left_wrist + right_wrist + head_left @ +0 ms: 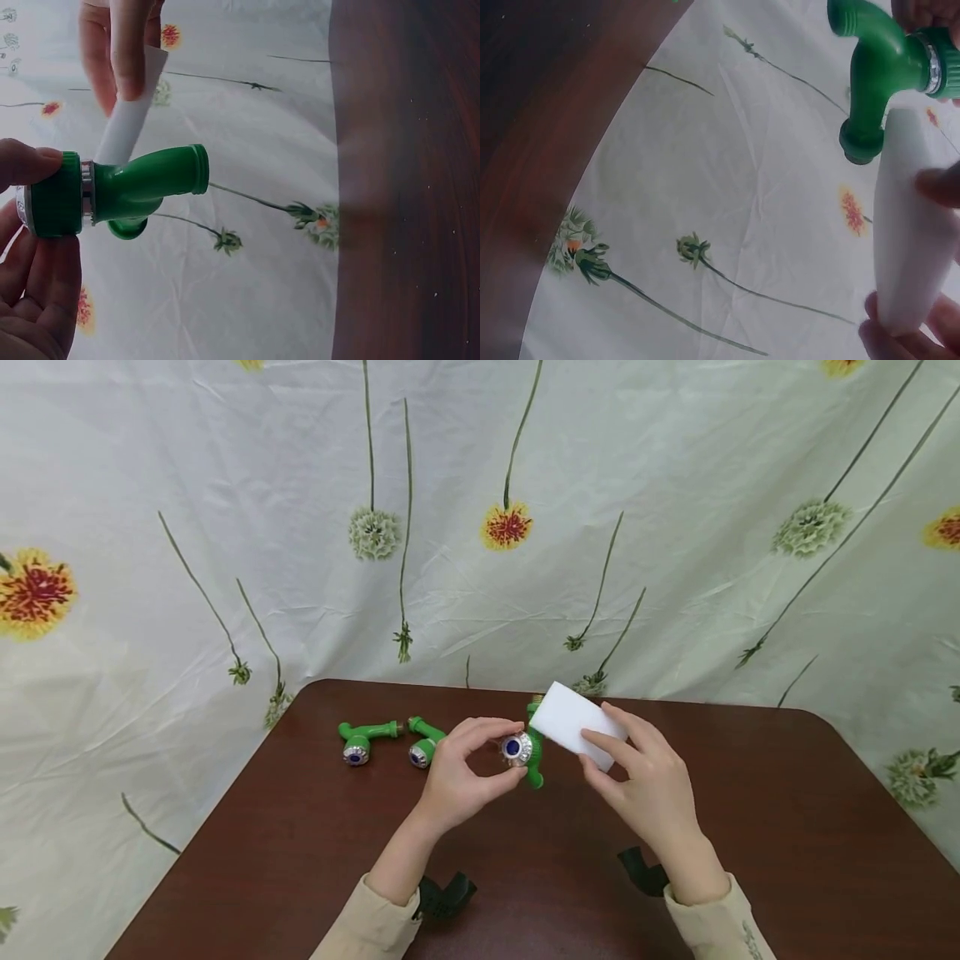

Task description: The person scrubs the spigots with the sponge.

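Note:
My left hand (461, 772) grips a green tap (146, 184) by its round knob (517, 748), which has a silver rim and a blue centre. The tap is held up above the table. In my right hand (648, 777) is a white sponge block (573, 722), pinched between thumb and fingers. The sponge (911, 225) is right beside the tap body in the right wrist view; whether they touch I cannot tell. Two more green taps lie on the table to the left, one (358, 743) farther out and another (422, 745) partly behind my left hand.
The dark red-brown table (765, 810) has rounded far corners. Behind it hangs a pale cloth (465, 585) printed with flowers. Black wrist-worn pieces show by both wrists, one on the left (447, 896) and one on the right (642, 871).

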`<action>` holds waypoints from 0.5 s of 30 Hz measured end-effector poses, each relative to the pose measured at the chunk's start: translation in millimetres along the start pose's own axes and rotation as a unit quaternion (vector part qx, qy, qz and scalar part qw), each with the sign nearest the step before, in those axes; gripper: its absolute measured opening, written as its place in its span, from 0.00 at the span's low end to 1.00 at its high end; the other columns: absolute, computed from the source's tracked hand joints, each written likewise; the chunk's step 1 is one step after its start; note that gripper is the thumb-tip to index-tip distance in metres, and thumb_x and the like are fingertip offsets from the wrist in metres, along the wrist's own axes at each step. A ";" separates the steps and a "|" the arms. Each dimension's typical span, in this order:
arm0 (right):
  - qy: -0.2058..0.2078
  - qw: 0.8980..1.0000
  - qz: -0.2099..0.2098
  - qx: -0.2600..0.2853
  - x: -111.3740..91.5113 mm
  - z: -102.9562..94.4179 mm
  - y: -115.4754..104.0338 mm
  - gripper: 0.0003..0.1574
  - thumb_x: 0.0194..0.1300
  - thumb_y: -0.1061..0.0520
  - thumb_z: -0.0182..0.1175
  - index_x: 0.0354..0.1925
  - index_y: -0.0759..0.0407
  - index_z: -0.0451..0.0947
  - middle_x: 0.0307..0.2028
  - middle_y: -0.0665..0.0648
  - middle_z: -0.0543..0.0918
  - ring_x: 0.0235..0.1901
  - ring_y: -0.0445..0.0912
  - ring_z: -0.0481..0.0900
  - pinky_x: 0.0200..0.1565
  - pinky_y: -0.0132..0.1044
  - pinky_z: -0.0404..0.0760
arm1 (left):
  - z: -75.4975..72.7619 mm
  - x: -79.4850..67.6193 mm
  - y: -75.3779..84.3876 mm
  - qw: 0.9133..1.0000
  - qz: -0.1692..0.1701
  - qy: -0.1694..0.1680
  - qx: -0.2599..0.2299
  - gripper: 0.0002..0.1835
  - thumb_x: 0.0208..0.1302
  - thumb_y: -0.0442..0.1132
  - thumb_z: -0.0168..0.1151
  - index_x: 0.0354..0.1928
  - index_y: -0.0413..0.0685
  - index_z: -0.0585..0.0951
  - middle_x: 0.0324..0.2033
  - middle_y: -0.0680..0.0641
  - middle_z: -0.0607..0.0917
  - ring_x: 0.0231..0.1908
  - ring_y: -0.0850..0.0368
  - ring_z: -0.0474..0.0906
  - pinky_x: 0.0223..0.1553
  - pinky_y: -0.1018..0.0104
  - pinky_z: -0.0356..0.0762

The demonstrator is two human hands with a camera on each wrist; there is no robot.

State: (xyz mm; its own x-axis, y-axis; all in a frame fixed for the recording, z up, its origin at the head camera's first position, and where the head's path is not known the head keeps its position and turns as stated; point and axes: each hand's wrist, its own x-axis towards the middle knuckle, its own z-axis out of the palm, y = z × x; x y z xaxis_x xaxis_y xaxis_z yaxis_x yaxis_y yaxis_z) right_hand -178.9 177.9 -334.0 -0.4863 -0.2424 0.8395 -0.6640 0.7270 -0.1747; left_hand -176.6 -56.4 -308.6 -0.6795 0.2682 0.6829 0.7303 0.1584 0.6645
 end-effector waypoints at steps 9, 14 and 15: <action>0.014 0.999 -0.032 -0.004 0.9 2.2 1.0 0.22 0.65 0.44 0.54 0.41 0.57 0.85 0.52 0.62 0.78 0.49 0.57 0.76 0.38 0.52 0.81 | 3.6 -3.7 -13.7 1.000 0.001 -0.025 -0.017 0.22 0.44 0.23 0.71 0.46 0.33 0.81 0.44 0.41 0.83 0.40 0.49 0.75 0.39 0.60 0.80; 0.039 0.999 -0.022 0.009 2.8 2.1 0.2 0.22 0.64 0.43 0.55 0.41 0.57 0.85 0.51 0.62 0.79 0.47 0.57 0.77 0.36 0.53 0.80 | 2.2 -2.0 -4.0 0.999 0.006 -0.035 -0.025 0.22 0.43 0.20 0.70 0.45 0.30 0.81 0.43 0.37 0.82 0.40 0.46 0.75 0.38 0.53 0.81; 0.035 0.999 -0.018 0.012 2.8 1.7 0.3 0.22 0.65 0.42 0.55 0.41 0.57 0.85 0.51 0.62 0.79 0.47 0.57 0.77 0.37 0.53 0.80 | 1.4 -1.2 0.4 0.999 0.005 -0.037 -0.027 0.22 0.42 0.20 0.70 0.44 0.29 0.80 0.42 0.36 0.82 0.40 0.45 0.75 0.38 0.52 0.81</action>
State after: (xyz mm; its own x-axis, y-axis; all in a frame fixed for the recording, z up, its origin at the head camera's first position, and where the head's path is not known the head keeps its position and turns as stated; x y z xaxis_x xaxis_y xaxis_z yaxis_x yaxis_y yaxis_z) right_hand -181.4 176.3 -332.6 -0.4212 -0.2212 0.8796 -0.6943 0.7027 -0.1557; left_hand -175.5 -55.3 -309.6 -0.6631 0.3392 0.6673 0.7313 0.1035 0.6742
